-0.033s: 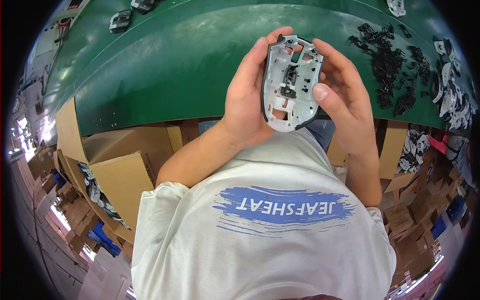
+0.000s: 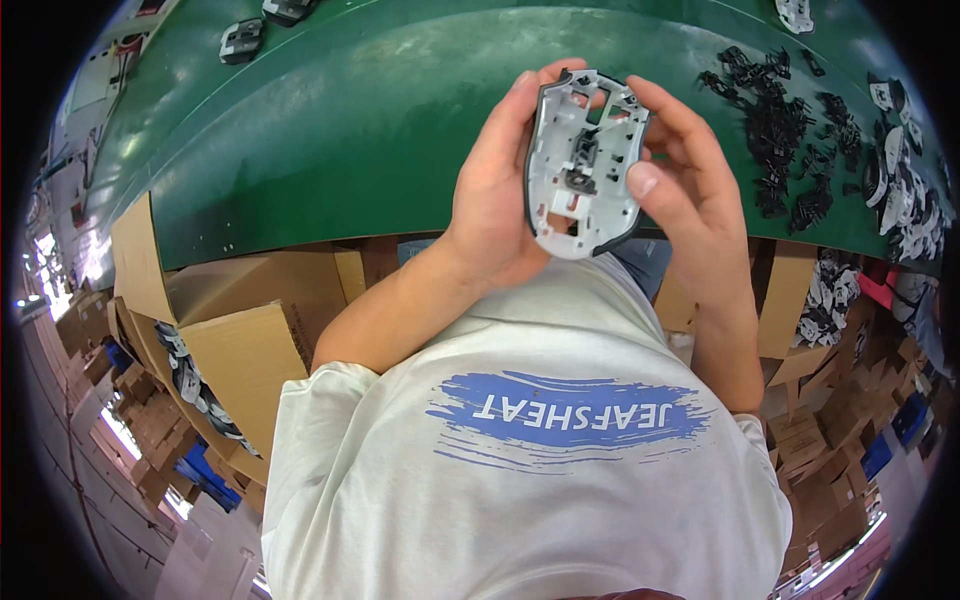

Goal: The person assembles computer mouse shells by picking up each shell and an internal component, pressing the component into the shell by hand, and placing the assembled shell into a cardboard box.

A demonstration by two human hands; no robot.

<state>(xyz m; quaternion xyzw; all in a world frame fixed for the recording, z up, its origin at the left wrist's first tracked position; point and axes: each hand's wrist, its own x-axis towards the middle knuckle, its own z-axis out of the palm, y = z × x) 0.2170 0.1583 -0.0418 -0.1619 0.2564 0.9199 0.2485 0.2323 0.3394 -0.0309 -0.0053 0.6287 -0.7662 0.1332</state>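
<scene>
Between my two hands is a white plastic shell [image 2: 556, 185] with a dark outer rim, its hollow inside facing up. A small black plastic part [image 2: 586, 150] sits in the middle of it, and cut-outs show at both ends. My left hand [image 2: 494, 185] is closed round the left edge, its fingers partly hidden behind the shell. On the right edge my right hand [image 2: 697, 190] grips with the thumb at the rim; its other fingers are partly behind. The shell is held above the near edge of the green table [image 2: 350, 150].
A heap of small black plastic parts [image 2: 775, 125] lies on the table at right, beside a pile of white and black shells [image 2: 905, 190]. Grey and black shells [image 2: 241, 42] stand at far left. Cardboard boxes [image 2: 245, 355] flank me below the table; the right box holds white parts [image 2: 828, 300].
The shell has tilted slightly in my hands, its near end moving a little up and to the right. Both hands keep their hold.
</scene>
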